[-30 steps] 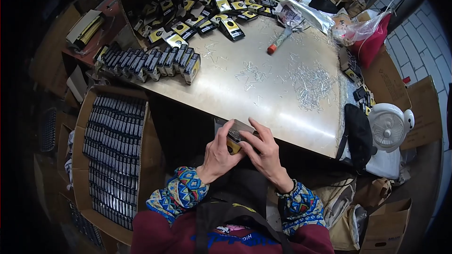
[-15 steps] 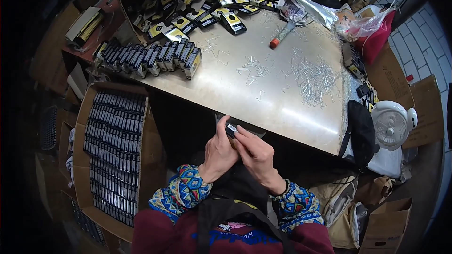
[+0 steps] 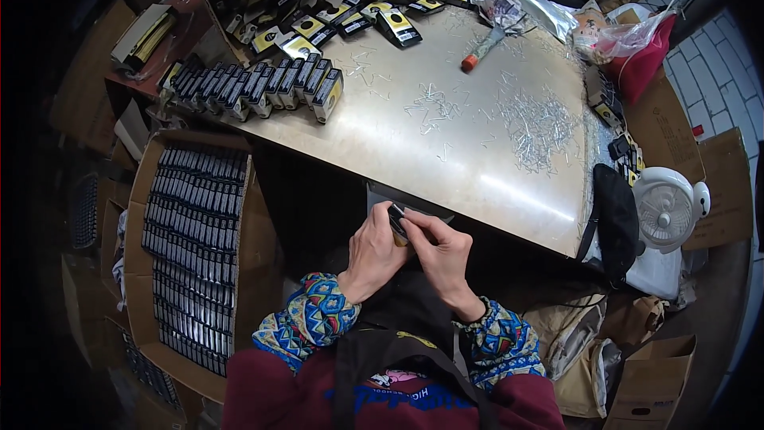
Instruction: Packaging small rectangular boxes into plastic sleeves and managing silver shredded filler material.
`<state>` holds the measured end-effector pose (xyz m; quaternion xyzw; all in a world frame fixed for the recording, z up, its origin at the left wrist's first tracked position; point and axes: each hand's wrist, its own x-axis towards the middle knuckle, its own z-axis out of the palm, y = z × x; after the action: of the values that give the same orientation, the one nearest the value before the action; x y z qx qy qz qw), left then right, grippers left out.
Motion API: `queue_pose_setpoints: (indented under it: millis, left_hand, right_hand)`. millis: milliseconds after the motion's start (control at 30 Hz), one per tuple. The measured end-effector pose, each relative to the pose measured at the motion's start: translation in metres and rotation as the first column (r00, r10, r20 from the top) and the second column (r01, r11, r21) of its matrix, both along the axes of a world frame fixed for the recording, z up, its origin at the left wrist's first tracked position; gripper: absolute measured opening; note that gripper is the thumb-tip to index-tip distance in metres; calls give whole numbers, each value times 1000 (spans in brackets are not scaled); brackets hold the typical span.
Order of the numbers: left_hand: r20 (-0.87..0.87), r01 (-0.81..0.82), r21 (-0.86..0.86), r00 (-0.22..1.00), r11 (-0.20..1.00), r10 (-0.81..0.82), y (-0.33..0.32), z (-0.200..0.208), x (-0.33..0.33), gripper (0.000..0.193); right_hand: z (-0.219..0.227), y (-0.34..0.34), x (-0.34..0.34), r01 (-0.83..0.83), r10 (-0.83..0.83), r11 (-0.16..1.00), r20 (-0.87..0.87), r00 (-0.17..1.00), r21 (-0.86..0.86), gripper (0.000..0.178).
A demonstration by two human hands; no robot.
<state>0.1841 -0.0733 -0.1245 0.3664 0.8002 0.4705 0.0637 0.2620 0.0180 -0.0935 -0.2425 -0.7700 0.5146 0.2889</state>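
In front of my body, just below the table's near edge, my left hand (image 3: 372,248) is wrapped round a small black-and-yellow box (image 3: 399,232). My right hand (image 3: 442,256) pinches the upper end of the same box with thumb and forefinger. Fingers cover most of the box, so its far side is hidden. Closest on the table (image 3: 382,139) is a row of similar small boxes (image 3: 274,87), standing on edge to the left.
A carton (image 3: 137,271) packed with rows of boxes stands at lower left. Flat black-and-yellow packs (image 3: 318,20) lie heaped at the back. Clear bent hooks (image 3: 541,127) are scattered over the table, with an orange-tipped tube (image 3: 477,54) behind. A white fan (image 3: 664,211) stands at right.
The box has tilted in my hands, and its white-labelled end shows less. My right hand's fingers have bent and shifted over the top. The whole view has moved slightly.
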Motion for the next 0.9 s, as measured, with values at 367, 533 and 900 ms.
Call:
queue_pose_setpoints:
  millis: [367, 533, 900]
  left_hand:
    - [42, 80, -26, 996, 996, -79, 0, 7, -6, 39]
    - [-70, 126, 78, 990, 989, -121, 7, 19, -9, 71]
    - [59, 202, 127, 976, 971, -211, 11, 13, -8, 66]
  right_hand:
    - [-14, 8, 10, -99, 187, 851, -121, 975, 516, 23]
    - [6, 33, 9, -55, 97, 873, -62, 993, 484, 25]
    - [9, 96, 0, 82, 15, 785, -150, 989, 614, 37]
